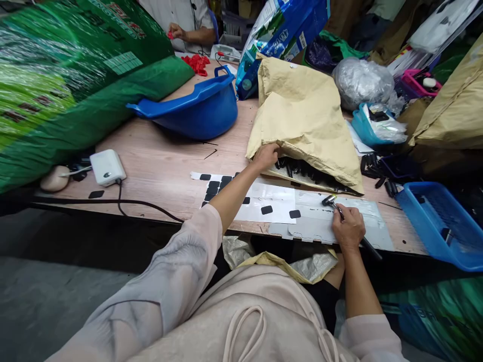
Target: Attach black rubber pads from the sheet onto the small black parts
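Note:
A large tan paper bag (302, 108) lies on the table with its mouth facing me, and many small black parts (302, 168) show inside. My left hand (266, 157) is at the left corner of that mouth, its fingers closed on the bag's edge; the fingertips are partly hidden. In my right hand (348, 226) is a small hammer (372, 248), its head resting just above a grey-white board (339, 216). Left of the board is a white sheet (251, 213) bearing several black rounded stickers (266, 209), partly covered by my left forearm.
A blue basin (199, 113) stands behind left, beside a big green sack (94, 75). A white adapter box (107, 167) and its black cable lie at the left edge. A blue basket (445, 221) stands at right. Across the table sits another person (188, 30).

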A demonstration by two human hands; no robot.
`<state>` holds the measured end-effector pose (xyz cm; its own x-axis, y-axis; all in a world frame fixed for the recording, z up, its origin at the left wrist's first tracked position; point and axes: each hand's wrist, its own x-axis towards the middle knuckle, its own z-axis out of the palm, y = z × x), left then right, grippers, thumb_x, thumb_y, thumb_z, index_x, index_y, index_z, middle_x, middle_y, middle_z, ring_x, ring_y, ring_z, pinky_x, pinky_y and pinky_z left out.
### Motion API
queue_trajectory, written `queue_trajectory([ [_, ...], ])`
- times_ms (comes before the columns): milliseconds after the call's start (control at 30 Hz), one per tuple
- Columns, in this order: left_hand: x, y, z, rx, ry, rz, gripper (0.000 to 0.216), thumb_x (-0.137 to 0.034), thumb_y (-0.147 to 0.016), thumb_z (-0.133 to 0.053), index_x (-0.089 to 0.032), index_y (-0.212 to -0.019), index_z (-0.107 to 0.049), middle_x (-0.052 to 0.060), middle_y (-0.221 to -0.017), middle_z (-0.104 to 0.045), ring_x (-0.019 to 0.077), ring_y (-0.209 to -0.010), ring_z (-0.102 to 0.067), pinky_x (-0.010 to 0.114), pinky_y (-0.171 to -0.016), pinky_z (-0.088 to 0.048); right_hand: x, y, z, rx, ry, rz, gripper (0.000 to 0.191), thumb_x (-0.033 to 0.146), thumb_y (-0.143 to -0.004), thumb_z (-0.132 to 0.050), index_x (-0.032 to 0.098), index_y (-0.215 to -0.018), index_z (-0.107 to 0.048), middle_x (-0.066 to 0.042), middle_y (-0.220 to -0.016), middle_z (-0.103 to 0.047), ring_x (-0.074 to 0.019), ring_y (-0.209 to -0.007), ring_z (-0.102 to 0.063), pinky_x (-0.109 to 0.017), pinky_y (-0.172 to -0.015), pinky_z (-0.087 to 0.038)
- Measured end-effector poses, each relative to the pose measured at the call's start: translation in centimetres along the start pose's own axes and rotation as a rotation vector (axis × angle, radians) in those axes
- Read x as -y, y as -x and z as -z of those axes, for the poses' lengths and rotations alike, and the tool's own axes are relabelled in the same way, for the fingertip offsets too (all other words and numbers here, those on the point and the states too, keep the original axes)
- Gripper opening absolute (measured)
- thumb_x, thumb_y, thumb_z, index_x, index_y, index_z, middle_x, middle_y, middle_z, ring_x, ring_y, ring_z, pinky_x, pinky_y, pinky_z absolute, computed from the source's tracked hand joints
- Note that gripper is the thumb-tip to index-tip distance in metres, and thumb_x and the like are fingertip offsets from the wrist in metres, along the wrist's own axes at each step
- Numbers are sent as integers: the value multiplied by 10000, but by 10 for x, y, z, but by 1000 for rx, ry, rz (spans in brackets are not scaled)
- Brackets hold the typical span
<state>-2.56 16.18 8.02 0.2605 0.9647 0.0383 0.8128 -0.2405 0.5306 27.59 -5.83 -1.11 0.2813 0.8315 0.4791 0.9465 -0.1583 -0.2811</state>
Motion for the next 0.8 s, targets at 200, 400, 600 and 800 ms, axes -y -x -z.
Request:
queue_trajectory([
  [200,-5,-3,-10,-19,-73,71,331,-196,-921,-597,-122,-1206,-748,178,-1277,-721,319,-1223,-650,402,-1069,-506,0,0,1,19,-1,-9,292,320,-933,-564,228,-1104,-782,-85,-949,-623,-235,-884,-512,-347,-775,-383],
  [400,-34,17,-40,103,-96,199,387,-497,-906,-679,-135,-996,-782,175,-1070,-777,346,-1094,-716,394,-910,-556,1,-1,2,31,-3,-24,291,307,-923,-570,222,-1100,-785,-89,-950,-628,-235,-892,-514,-348,-778,-379],
  [600,-46,30,-50,142,-70,286,178,-298,-883,-683,-149,-951,-752,158,-1040,-772,302,-1028,-729,334,-817,-542,0,-2,3,26,-14,-29,296,312,-916,-571,221,-1091,-792,-86,-943,-629,-233,-893,-518,-343,-782,-379],
  [800,-26,99,-42,145,126,-53,159,-300,-878,-681,-182,-974,-727,73,-979,-753,249,-940,-676,326,-763,-499,1,-1,2,3,1,-11,304,316,-902,-587,209,-1101,-790,-98,-951,-636,-243,-896,-521,-361,-809,-393],
])
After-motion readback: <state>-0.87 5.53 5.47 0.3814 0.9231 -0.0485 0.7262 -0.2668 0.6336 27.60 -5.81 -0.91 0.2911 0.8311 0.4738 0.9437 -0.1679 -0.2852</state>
